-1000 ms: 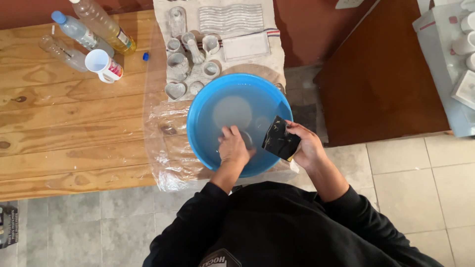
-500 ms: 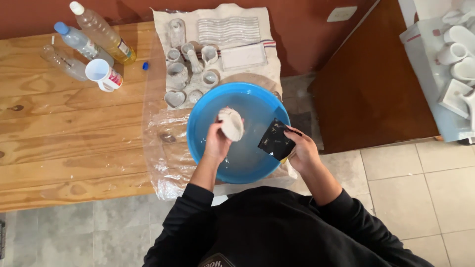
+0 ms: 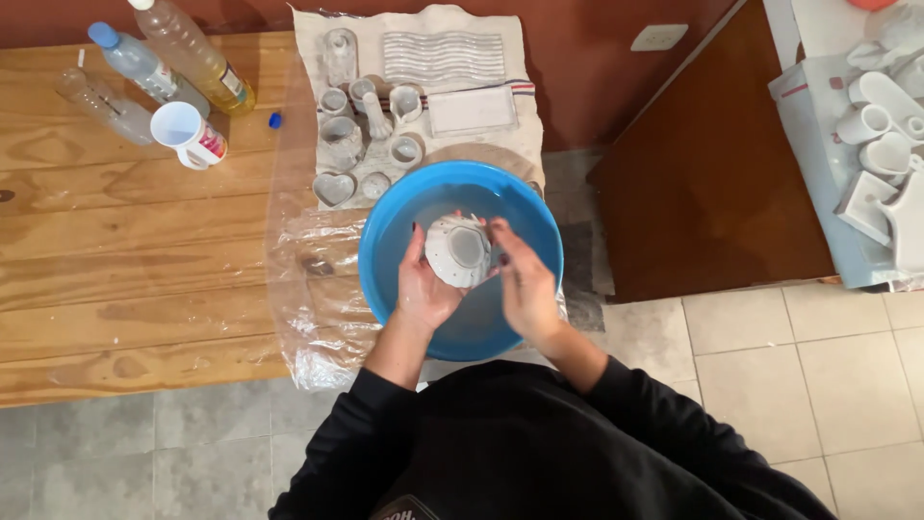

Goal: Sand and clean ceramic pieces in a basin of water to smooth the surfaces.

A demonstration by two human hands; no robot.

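At the far left, on the wooden tabletop (image 3: 115,260), lie three plastic bottles: a clear one (image 3: 96,101), one with a blue cap (image 3: 144,69) and one with yellow liquid in it (image 3: 197,58). Just beside them stands a white mug (image 3: 188,133), and a small blue cap (image 3: 275,120) lies near it. A sheet of clear plastic wrap (image 3: 308,289) covers the edge of the tabletop. On a white cloth (image 3: 500,29) behind it sit many small white pottery pieces: a heart-shaped dish (image 3: 334,188), little cups (image 3: 339,140), a wavy tray (image 3: 443,55) and a flat square tray (image 3: 472,111). In front of the cloth stands a big blue basin (image 3: 385,241). The left hand (image 3: 423,289) is over the basin, and its grip is wrapped around a small white bowl (image 3: 457,250), with the fingers curled on the bowl's left side. The bowl is held upside down, so its round foot faces up, and it is above the middle of the basin. The right hand (image 3: 525,279) is on the bowl's right side, fingertips touching its rim; its grip looks loose, pressed on the bowl and not closed around it. To the right is a dark brown cabinet (image 3: 712,173). At the far right, more white pottery (image 3: 881,144) lies on a pale sheet (image 3: 808,135).
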